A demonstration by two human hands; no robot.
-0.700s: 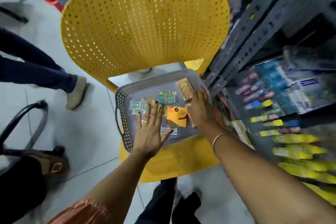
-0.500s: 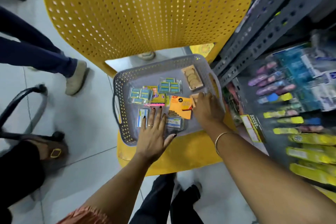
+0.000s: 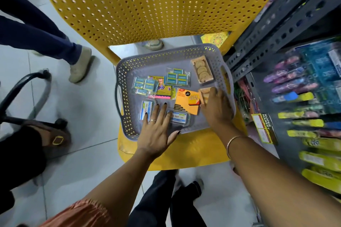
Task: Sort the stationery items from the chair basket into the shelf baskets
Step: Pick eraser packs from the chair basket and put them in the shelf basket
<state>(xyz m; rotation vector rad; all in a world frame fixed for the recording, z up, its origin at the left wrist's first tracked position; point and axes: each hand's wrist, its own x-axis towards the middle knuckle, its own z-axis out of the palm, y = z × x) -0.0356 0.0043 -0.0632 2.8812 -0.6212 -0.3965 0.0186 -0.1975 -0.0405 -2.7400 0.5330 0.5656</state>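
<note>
A grey perforated basket [image 3: 127, 72] sits on the seat of a yellow chair [image 3: 147, 5]. Inside lie two clear packs of small blue boxes [image 3: 177, 79], an orange sticky-notes pack [image 3: 188, 101], a wooden box of discs [image 3: 202, 69], and two clear cases with blue labels [image 3: 147, 109]. My left hand [image 3: 156, 129] lies flat with fingers spread on the basket floor, between the two clear cases. My right hand [image 3: 216, 107] covers a second small wooden box [image 3: 204, 94] at the basket's right side, fingers curled over it.
A dark metal shelf rack [image 3: 273, 29] stands right of the chair, holding blurred pens and yellow highlighter packs [image 3: 321, 160]. Another person's legs [image 3: 46, 29] and shoe stand at left, by a black chair base [image 3: 24, 97]. My own legs show below the seat.
The camera has moved closer, so the basket sits larger in view. Both hands stay in the basket; my left hand has slid toward the near edge, between the two clear cases.
</note>
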